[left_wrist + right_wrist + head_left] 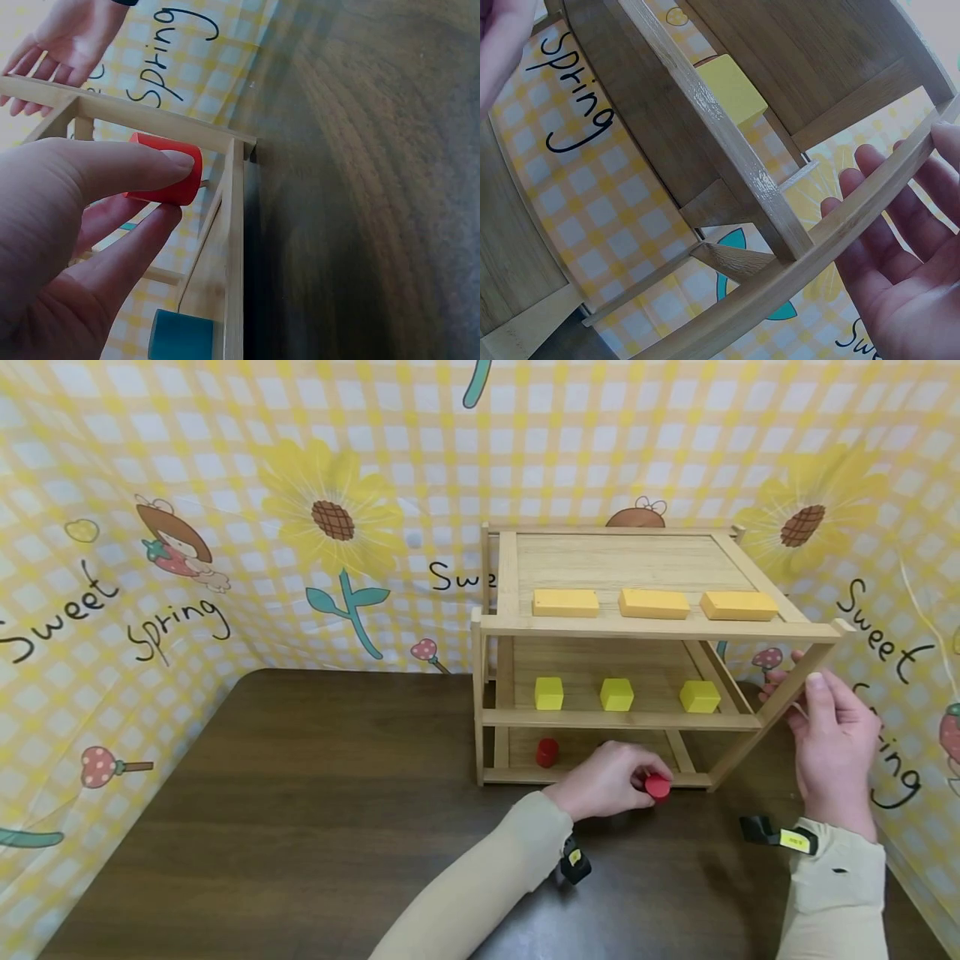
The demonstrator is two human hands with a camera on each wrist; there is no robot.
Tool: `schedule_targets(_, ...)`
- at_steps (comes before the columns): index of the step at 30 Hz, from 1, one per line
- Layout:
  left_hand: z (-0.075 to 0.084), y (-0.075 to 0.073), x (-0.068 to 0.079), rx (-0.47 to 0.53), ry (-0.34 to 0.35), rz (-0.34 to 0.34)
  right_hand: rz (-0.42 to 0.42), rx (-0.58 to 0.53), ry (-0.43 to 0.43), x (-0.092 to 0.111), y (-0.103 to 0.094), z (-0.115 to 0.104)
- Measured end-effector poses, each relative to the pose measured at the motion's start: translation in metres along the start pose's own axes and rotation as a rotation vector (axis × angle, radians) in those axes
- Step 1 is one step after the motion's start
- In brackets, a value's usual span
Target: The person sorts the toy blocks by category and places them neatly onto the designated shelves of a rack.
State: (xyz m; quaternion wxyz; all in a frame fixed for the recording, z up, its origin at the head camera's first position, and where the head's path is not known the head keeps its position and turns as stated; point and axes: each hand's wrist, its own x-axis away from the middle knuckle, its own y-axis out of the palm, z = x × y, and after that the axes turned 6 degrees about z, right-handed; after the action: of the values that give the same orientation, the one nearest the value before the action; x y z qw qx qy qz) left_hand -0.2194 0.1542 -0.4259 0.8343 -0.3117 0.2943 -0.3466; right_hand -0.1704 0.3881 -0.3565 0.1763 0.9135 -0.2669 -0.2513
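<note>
My left hand (609, 779) pinches a red cylinder block (657, 787) between thumb and fingertips, at the front of the shelf's bottom tier. Another red cylinder (547, 752) stands on that tier, left of the hand. A blue cylinder (182, 335) sits on the bottom tier in the left wrist view; the left hand hides it in the head view. My right hand (836, 739) holds the right front post of the wooden shelf (660, 628), thumb on the near side and fingers behind it.
Three yellow cubes, one at the right end (700, 697), stand on the middle tier. Three yellow-orange rectangular blocks, one in the centre (654, 604), lie on the top tier. The shelf stands on a dark wooden table (285, 810), with a checked cloth (420, 460) behind and at both sides.
</note>
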Motion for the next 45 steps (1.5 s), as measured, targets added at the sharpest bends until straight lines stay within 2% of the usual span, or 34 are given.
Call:
schedule_targets(9,0.0,0.004,-0.015,-0.12,-0.025,0.016,-0.012,-0.006,-0.01,-0.001,-0.001,0.001)
schedule_targets(16,0.003,0.007,-0.028,-0.124,-0.139,0.001,-0.015,-0.001,-0.018,-0.001,-0.002,0.002)
schedule_targets(26,0.001,0.016,-0.044,-0.145,-0.231,0.032,-0.007,0.015,-0.01,-0.001,-0.002,0.0)
schedule_targets(33,-0.002,0.016,-0.048,-0.157,-0.304,0.051,-0.012,0.028,-0.001,0.0,0.0,0.001)
schedule_targets(40,0.001,0.019,-0.052,-0.216,-0.29,0.056,-0.011,0.021,-0.005,-0.001,-0.001,0.002)
schedule_targets(45,-0.002,0.022,-0.054,-0.181,-0.319,0.051,-0.021,0.011,-0.016,-0.001,-0.001,0.002)
